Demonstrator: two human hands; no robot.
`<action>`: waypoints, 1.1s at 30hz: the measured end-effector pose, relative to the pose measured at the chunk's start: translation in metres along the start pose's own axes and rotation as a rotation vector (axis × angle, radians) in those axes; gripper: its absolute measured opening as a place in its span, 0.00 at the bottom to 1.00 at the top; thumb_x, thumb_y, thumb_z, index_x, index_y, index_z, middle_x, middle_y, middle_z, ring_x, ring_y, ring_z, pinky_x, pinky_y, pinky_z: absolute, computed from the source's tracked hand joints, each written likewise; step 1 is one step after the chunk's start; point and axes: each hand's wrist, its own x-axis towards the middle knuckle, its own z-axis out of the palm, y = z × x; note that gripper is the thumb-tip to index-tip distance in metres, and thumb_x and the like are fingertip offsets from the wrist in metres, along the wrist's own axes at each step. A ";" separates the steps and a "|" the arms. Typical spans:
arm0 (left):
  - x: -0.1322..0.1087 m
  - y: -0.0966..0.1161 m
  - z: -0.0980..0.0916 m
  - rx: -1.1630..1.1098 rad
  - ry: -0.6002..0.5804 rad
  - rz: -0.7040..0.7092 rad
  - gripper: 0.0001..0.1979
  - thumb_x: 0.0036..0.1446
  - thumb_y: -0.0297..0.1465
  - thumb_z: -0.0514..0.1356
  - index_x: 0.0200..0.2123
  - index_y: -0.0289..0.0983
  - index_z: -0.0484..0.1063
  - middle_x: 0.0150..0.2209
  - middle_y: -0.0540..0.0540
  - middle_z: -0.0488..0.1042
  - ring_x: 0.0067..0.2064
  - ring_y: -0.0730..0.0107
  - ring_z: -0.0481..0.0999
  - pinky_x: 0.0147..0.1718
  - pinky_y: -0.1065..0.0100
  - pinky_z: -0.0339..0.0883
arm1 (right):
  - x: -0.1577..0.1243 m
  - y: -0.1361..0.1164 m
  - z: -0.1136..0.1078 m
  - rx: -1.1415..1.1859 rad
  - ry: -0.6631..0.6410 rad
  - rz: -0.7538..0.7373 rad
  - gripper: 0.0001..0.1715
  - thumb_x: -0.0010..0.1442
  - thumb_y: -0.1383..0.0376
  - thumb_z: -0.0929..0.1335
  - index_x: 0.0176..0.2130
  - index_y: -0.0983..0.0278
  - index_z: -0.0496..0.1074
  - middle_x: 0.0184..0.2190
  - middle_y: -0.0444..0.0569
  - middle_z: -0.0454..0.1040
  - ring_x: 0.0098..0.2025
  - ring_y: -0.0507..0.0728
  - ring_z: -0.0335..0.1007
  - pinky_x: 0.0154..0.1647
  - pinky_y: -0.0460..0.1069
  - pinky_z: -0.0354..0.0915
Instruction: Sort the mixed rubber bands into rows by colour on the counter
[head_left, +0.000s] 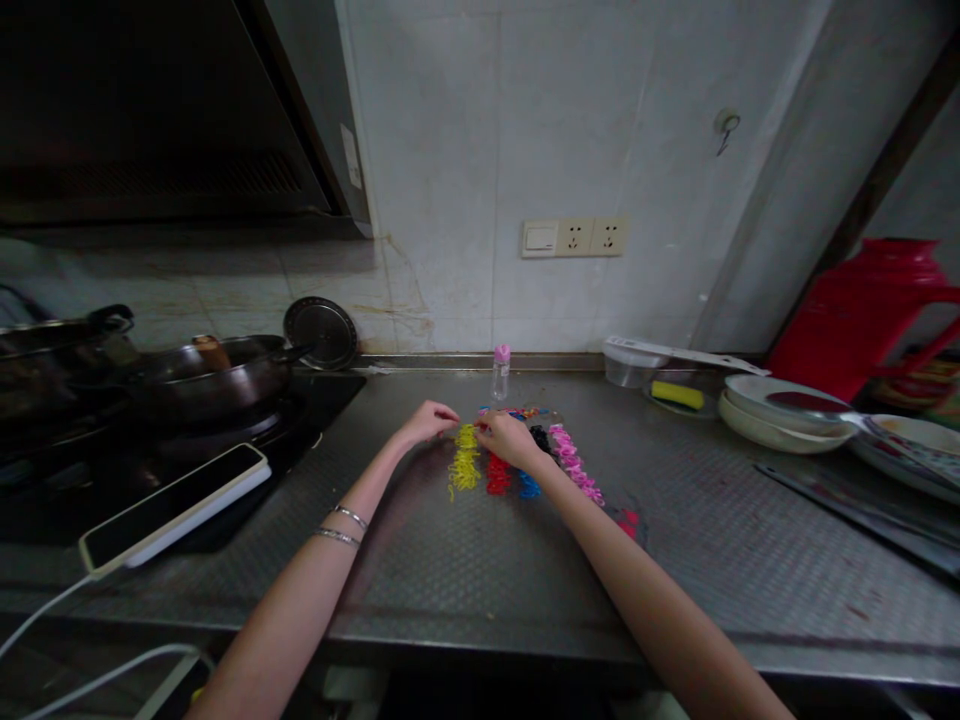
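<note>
Rows of small elastic bands, sorted by colour, lie on the metal counter. My left hand [429,421] is at the left of the yellow bands [465,462], its fingers stretched toward them and slightly apart. From the other side, my right hand [507,438] reaches over the rows, fingertips pinched close to the top of the yellow row; anything between them is too small to make out. Partly under my right hand and forearm are red bands [497,475], blue bands [529,486] and black bands [540,438]. Pink bands [576,464] form the rightmost row. Mixed-colour bands [529,412] lie behind.
A pink-capped bottle [501,374] stands near the wall. Left are a phone [176,500] with a cable and a pan [210,375] on the stove. Right are a plastic tub [630,365], a yellow sponge [677,396], stacked bowls [772,425], a knife [855,515] and a red thermos [855,320].
</note>
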 end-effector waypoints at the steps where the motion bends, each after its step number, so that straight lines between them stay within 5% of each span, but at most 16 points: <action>1: 0.000 0.001 0.000 0.001 0.022 -0.006 0.15 0.44 0.33 0.57 0.35 0.30 0.73 0.22 0.48 0.70 0.18 0.80 0.60 0.14 0.77 0.49 | 0.000 0.000 -0.002 0.002 -0.002 0.005 0.14 0.55 0.61 0.62 0.41 0.61 0.70 0.39 0.49 0.72 0.43 0.54 0.66 0.41 0.45 0.58; 5: -0.001 0.006 -0.001 -0.007 0.070 -0.028 0.14 0.45 0.31 0.58 0.35 0.29 0.74 0.18 0.50 0.68 0.17 0.81 0.58 0.16 0.77 0.52 | 0.003 0.014 -0.021 0.016 0.025 0.058 0.15 0.55 0.61 0.62 0.42 0.61 0.71 0.41 0.49 0.72 0.43 0.54 0.66 0.43 0.45 0.58; 10: 0.002 0.004 0.001 0.000 0.131 -0.030 0.14 0.46 0.29 0.57 0.36 0.29 0.73 0.19 0.49 0.70 0.18 0.81 0.59 0.19 0.76 0.55 | -0.002 0.061 -0.046 0.032 0.130 0.177 0.16 0.55 0.60 0.61 0.41 0.62 0.71 0.39 0.48 0.73 0.40 0.53 0.67 0.39 0.44 0.59; 17: 0.013 -0.012 0.016 0.063 0.167 0.091 0.12 0.45 0.29 0.56 0.33 0.30 0.74 0.30 0.44 0.75 0.28 0.74 0.70 0.29 0.73 0.62 | -0.030 0.127 -0.045 -0.012 0.109 0.386 0.16 0.53 0.62 0.61 0.40 0.62 0.72 0.37 0.49 0.74 0.38 0.53 0.68 0.35 0.44 0.59; 27: 0.029 0.012 0.043 0.299 0.045 0.234 0.12 0.46 0.30 0.55 0.31 0.32 0.75 0.30 0.44 0.76 0.30 0.71 0.71 0.32 0.73 0.61 | -0.040 0.132 -0.045 -0.073 0.108 0.399 0.16 0.54 0.62 0.60 0.38 0.61 0.73 0.36 0.49 0.74 0.38 0.54 0.68 0.33 0.44 0.58; 33: 0.042 0.030 0.054 0.436 -0.003 0.189 0.10 0.45 0.33 0.57 0.29 0.36 0.76 0.29 0.45 0.76 0.30 0.70 0.71 0.30 0.73 0.60 | -0.041 0.133 -0.043 -0.134 0.088 0.389 0.16 0.55 0.61 0.60 0.38 0.62 0.72 0.37 0.50 0.73 0.38 0.54 0.68 0.34 0.43 0.58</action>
